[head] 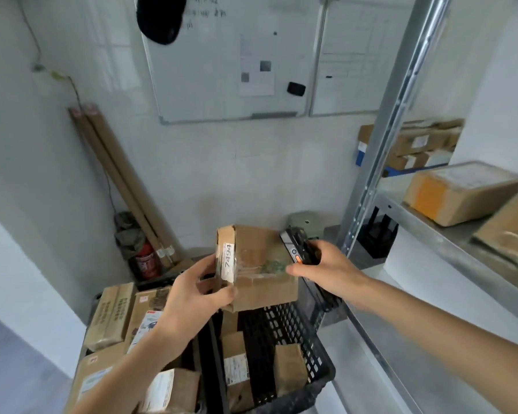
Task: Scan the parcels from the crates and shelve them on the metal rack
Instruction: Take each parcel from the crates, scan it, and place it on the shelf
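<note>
Left hand (192,291) grips a cardboard parcel (260,267) by its near-left end, thumb pressed just under a white label reading 7494 (228,261); the parcel hangs in the air above the black plastic crate (311,369). Right hand (326,267) holds a handheld scanner (296,246) just beside the parcel's right edge, fingertips touching the box.

Risks, as judgement: the left grip takes only one corner, so the box could tip or slip back into the crate if the right hand lets go. The scanner sits close and sideways to the label, so the read may miss. The frame is motion-blurred, so the scanner's exact aim cannot be told.

Containers: the black crate holds several small cardboard parcels standing on end, with room left. A second crate (102,330) to the left is packed with taped boxes and labelled packets. The metal rack (431,231) on the right already carries brown parcels on its near shelf, more on the far shelf.
</note>
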`<state>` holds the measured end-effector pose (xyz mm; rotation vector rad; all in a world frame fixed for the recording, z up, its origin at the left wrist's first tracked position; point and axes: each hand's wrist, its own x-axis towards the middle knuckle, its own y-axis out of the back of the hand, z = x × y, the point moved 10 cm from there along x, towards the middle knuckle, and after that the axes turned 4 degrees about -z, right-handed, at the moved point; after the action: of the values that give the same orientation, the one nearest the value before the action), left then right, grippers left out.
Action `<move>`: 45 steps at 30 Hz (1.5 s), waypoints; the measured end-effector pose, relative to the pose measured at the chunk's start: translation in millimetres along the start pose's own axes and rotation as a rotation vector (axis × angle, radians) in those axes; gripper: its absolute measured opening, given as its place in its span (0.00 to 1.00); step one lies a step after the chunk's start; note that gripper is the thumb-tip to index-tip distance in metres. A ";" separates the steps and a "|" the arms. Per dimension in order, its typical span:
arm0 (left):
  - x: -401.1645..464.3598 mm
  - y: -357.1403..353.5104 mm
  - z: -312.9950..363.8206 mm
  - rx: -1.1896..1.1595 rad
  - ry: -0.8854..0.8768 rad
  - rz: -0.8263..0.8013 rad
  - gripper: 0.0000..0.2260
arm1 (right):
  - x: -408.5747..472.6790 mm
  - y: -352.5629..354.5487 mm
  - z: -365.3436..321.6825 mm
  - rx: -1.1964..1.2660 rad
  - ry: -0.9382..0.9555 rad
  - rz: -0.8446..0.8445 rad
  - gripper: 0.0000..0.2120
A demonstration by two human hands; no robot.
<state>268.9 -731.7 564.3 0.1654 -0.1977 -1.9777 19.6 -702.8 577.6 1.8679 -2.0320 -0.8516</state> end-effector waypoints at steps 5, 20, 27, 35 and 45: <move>-16.5 -2.4 37.6 -0.039 -0.065 0.037 0.33 | -37.7 32.5 -22.6 -0.008 0.029 0.054 0.19; -83.0 -40.6 99.6 0.202 -0.130 0.085 0.30 | -165.6 100.9 -33.3 0.025 0.118 0.159 0.20; -110.1 -43.1 129.5 0.233 -0.159 0.061 0.35 | -224.2 118.3 -55.6 0.055 0.148 0.216 0.23; -153.3 -35.2 172.0 0.201 -0.334 0.013 0.34 | -301.7 121.6 -81.3 0.117 0.096 0.343 0.26; -217.5 -82.2 206.5 -0.148 -0.327 -0.278 0.23 | -419.6 116.8 -81.2 -0.013 -0.032 0.539 0.22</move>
<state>240.2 -486.9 753.9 -0.2408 -0.2484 -2.2801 29.3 -315.4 792.5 1.1981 -2.3671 -0.7383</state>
